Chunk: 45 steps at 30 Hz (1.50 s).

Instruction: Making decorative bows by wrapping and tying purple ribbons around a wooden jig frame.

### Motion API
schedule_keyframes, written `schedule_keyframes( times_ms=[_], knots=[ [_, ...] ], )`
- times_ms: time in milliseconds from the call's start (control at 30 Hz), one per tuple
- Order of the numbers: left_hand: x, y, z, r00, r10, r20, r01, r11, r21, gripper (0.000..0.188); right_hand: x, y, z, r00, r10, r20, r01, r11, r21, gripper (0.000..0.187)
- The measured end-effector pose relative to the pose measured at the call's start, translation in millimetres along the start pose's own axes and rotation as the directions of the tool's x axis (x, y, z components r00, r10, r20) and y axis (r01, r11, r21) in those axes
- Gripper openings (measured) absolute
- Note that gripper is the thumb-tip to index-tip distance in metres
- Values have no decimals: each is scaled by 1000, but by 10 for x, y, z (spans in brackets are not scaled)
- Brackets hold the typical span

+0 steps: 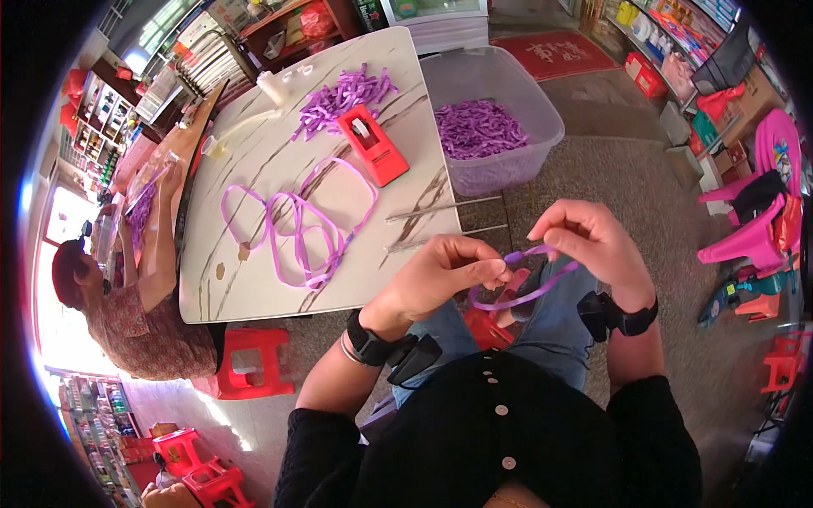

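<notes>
A purple ribbon (529, 296) hangs in a loop between my hands, past the table's near right edge and above my lap. My left hand (449, 275) pinches it between thumb and fingertips, beside a folded or knotted bit. My right hand (597, 241) has thumb and forefinger closed on the loop's other side, its remaining fingers curled. On the marbled white table (220, 292), a long purple ribbon (296, 222) lies in loose loops. Beyond it are a red tape dispenser (383, 161) and a heap of short purple ribbon pieces (343, 100).
A translucent plastic bin (542, 131) holding many purple pieces (481, 129) stands right of the table. Thin metal rods (423, 212) jut over the table's right edge. Another person (140, 322) works at the left beside a red stool (258, 360). Pink chairs (749, 220) stand far right.
</notes>
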<state>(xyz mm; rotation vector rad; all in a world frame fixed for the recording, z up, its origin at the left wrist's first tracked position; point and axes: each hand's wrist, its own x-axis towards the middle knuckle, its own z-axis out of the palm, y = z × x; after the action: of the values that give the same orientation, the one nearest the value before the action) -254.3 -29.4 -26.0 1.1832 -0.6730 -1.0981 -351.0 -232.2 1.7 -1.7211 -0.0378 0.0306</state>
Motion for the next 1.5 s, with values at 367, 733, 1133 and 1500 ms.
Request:
schedule_keyframes(
  times_ms=[367,733,1133,1500],
  knots=[
    [65,-29,-33,998,-60,-18,62,995,76,18,10,257,-63,986,-40,-159,54,995,81,8],
    [401,-41,74,931,264,-251,-214,954,208,14,86,186,379,985,80,-152,-27,947,321,16],
    [333,426,32,964,99,-245,-172,939,-297,21,-282,299,615,998,-21,62,17,998,65,15],
    [128,405,-150,986,118,-119,-156,906,-394,21,-625,811,350,950,-311,4,252,762,-596,11]
  ],
)
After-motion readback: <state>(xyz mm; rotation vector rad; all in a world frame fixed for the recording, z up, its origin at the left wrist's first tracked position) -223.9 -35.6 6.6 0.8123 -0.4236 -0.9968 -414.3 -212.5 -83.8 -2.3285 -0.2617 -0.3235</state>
